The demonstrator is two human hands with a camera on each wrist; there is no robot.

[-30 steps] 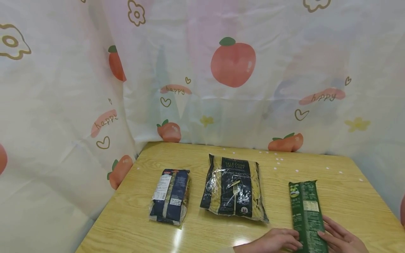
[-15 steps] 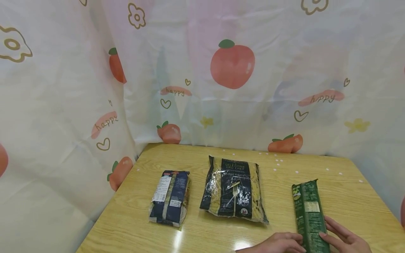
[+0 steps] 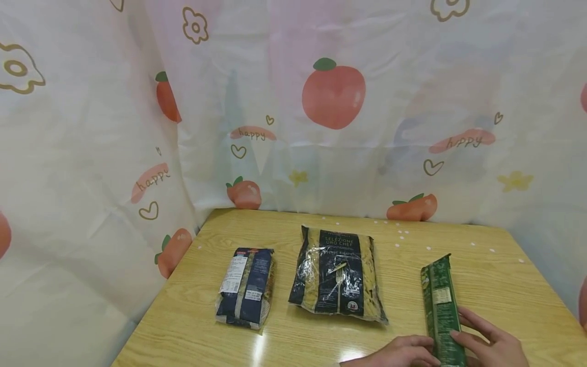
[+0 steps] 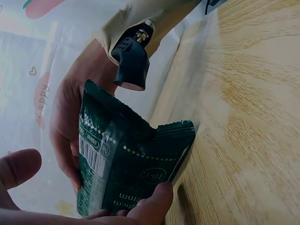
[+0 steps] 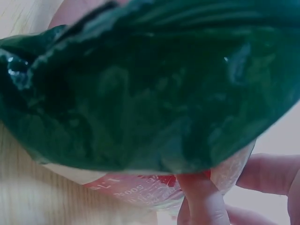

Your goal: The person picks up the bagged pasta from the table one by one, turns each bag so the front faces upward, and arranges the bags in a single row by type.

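Both hands hold a long green spaghetti packet (image 3: 442, 311) at the right front of the table, its far end tilted up. My left hand (image 3: 401, 351) grips the packet's left side near its close end. On the opposite side my right hand (image 3: 492, 344) holds it, thumb on the printed face and fingers along the edge. The left wrist view shows the packet's crimped end (image 4: 140, 119) and a barcode (image 4: 92, 157), with the right hand (image 4: 70, 112) behind. Green wrapper (image 5: 140, 98) fills much of the right wrist view, with a red printed part (image 5: 140, 190) below.
A black and gold penne bag (image 3: 339, 275) lies mid-table. Left of it is a smaller dark blue pasta bag (image 3: 245, 288). Small white dots (image 3: 403, 234) mark the far part of the wooden table (image 3: 486, 275). Printed curtains (image 3: 339, 168) hang behind and left.
The green packet has turned about its length and tilted, its far end rising; it has shifted slightly left, both hands with it. The other two bags stay put.
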